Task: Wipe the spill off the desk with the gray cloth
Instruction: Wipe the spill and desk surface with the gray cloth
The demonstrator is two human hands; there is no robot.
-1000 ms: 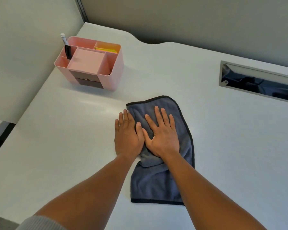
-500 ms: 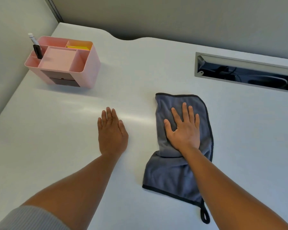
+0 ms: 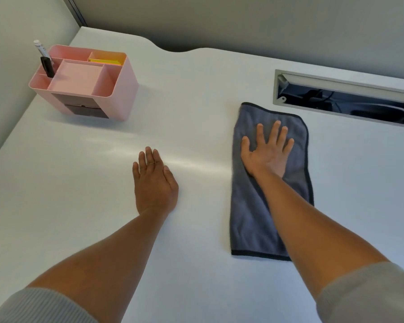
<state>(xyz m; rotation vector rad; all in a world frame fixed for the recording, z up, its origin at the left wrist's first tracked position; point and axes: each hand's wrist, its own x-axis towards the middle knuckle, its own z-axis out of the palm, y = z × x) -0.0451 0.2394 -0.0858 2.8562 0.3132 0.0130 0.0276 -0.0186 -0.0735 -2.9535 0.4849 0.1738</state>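
My white desk (image 3: 84,206) fills nearly the whole view, backed by gray partition walls (image 3: 243,22) at the far side and on the left. Its far edge curves inward near the left corner, and a long slot (image 3: 350,101) cut into the top at the far right shows dark cables inside.

My right hand (image 3: 266,150) lies flat and open, fingers spread, pressing down on the far half of the gray cloth (image 3: 252,213). The cloth lies lengthwise, right of center, its dark-trimmed far edge just short of the slot and its near edge passing under my forearm. It is flat on the desk, with slight wrinkles by my palm.

My left hand (image 3: 153,183) rests palm down on the bare desk, open with the fingers held together, holding nothing. It sits well apart from the cloth, with clear desk between the two.

A band of glare crosses the surface from the left toward the cloth, passing just beyond my left fingertips; I cannot tell whether any of it is liquid.

A pink organizer (image 3: 84,82) stands near the far left corner, close to the left edge. A marker (image 3: 44,59) stands upright in its rear left compartment, and yellow paper (image 3: 107,61) shows in the rear right one.

Open desk stretches to the left, the near side and the right of the cloth. Gray sleeves (image 3: 369,294) show at both lower corners.
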